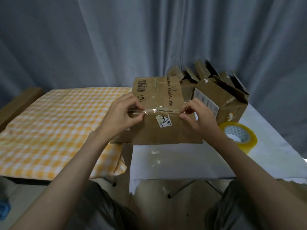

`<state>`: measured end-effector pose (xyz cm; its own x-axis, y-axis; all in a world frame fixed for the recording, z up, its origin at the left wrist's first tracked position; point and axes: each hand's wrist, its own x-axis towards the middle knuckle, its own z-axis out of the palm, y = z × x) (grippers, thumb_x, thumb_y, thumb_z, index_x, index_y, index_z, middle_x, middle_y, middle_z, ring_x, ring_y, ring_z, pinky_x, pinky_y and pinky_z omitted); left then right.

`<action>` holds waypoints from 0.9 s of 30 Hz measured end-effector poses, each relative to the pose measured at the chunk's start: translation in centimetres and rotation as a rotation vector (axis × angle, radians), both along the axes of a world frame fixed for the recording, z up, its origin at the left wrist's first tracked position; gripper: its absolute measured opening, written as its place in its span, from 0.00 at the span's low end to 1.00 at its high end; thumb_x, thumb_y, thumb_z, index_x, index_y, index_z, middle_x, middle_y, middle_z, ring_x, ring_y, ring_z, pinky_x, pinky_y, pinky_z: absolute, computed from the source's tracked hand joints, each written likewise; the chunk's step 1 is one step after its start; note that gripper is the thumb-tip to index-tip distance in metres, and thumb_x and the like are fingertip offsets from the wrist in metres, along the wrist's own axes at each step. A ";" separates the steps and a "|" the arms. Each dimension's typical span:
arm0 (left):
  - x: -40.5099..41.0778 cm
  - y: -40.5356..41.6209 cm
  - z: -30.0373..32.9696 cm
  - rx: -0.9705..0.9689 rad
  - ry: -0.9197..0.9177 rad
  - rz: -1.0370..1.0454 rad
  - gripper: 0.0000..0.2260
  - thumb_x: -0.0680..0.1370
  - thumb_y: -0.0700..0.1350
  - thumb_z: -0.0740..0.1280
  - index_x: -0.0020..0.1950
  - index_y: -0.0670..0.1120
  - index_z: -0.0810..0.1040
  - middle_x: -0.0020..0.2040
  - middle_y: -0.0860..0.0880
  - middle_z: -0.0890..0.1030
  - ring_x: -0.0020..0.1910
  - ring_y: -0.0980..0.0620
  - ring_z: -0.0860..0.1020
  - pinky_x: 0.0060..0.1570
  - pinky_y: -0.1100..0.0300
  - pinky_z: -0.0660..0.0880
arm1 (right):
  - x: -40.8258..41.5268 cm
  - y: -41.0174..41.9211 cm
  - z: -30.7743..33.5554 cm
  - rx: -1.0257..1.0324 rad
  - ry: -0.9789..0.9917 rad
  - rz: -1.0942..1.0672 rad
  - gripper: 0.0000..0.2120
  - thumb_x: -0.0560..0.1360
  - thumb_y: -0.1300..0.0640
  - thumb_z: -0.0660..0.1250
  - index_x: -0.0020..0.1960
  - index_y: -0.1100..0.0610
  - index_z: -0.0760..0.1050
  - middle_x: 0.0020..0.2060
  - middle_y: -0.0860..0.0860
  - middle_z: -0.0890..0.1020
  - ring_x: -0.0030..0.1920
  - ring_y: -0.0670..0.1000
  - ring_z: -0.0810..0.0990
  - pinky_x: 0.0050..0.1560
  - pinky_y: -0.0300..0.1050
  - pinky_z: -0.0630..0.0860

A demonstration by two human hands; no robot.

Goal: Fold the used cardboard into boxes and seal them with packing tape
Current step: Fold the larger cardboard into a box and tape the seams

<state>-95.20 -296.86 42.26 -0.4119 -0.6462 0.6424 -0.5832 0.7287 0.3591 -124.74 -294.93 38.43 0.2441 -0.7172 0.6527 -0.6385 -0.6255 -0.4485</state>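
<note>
A worn brown cardboard box (159, 130) stands on the white table (182, 163), its printed top flaps folded down. A strip of clear packing tape (159, 111) stretches across the box's near top edge. My left hand (121, 113) pinches the strip's left end at the box's left corner. My right hand (197, 117) pinches the right end between thumb and fingertips. A yellowish roll of packing tape (239, 135) lies flat on the table, to the right of my right forearm.
Several other used boxes (221, 100) with raised flaps crowd the table's back right. A yellow checked cloth (49, 130) covers the surface to the left. Grey curtains (116, 39) hang behind. Folding table legs and my knees show below.
</note>
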 end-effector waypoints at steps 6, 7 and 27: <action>-3.0 -0.3 0.4 -0.007 -0.031 -0.048 0.14 0.70 0.52 0.78 0.52 0.47 0.85 0.48 0.54 0.79 0.48 0.55 0.78 0.47 0.54 0.77 | 0.7 0.8 1.3 0.058 0.051 -0.059 0.08 0.73 0.58 0.71 0.51 0.55 0.78 0.48 0.49 0.75 0.48 0.49 0.76 0.48 0.53 0.79; -3.2 -0.4 0.3 -0.013 -0.022 -0.042 0.15 0.69 0.52 0.78 0.52 0.47 0.86 0.48 0.54 0.79 0.48 0.54 0.78 0.47 0.53 0.77 | 0.9 0.8 1.6 0.057 0.063 -0.074 0.07 0.73 0.56 0.71 0.50 0.55 0.78 0.47 0.48 0.75 0.48 0.49 0.75 0.48 0.53 0.78; -2.9 -0.9 -1.9 0.009 0.124 -0.034 0.10 0.72 0.51 0.77 0.48 0.48 0.86 0.47 0.53 0.79 0.50 0.52 0.78 0.49 0.54 0.75 | 3.3 0.4 1.9 0.024 0.053 -0.125 0.08 0.72 0.53 0.76 0.47 0.56 0.82 0.43 0.46 0.73 0.47 0.47 0.68 0.44 0.43 0.64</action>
